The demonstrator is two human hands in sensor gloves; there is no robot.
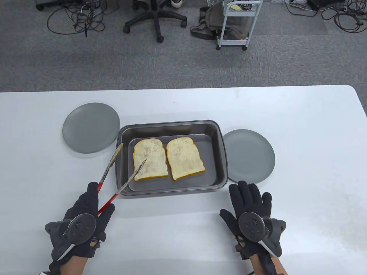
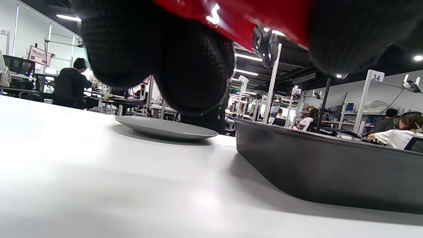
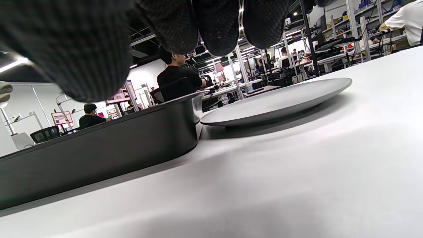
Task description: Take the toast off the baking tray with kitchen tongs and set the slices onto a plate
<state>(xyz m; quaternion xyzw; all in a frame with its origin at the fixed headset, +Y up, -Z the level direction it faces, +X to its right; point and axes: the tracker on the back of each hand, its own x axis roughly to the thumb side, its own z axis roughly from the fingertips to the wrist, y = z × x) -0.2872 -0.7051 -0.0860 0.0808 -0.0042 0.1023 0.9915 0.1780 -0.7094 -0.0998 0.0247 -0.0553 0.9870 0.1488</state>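
Observation:
Two toast slices, the left slice point(image 1: 150, 159) and the right slice point(image 1: 185, 157), lie side by side in a dark baking tray point(image 1: 172, 187) at the table's middle. My left hand point(image 1: 86, 213) grips the red handles of the kitchen tongs point(image 1: 114, 174), whose arms are spread. One tong tip hovers over the left slice, the other lies left of the tray's rim. My right hand point(image 1: 249, 200) rests flat on the table with straight fingers, just in front of the right grey plate point(image 1: 249, 156). Another grey plate point(image 1: 91, 127) sits left of the tray.
In the left wrist view the tray wall point(image 2: 324, 165) and the left plate point(image 2: 165, 128) stand close ahead. The right wrist view shows the tray wall point(image 3: 99, 148) touching or nearly touching the right plate point(image 3: 274, 100). An office chair point(image 1: 156, 17) and a cart point(image 1: 238, 23) stand beyond the table.

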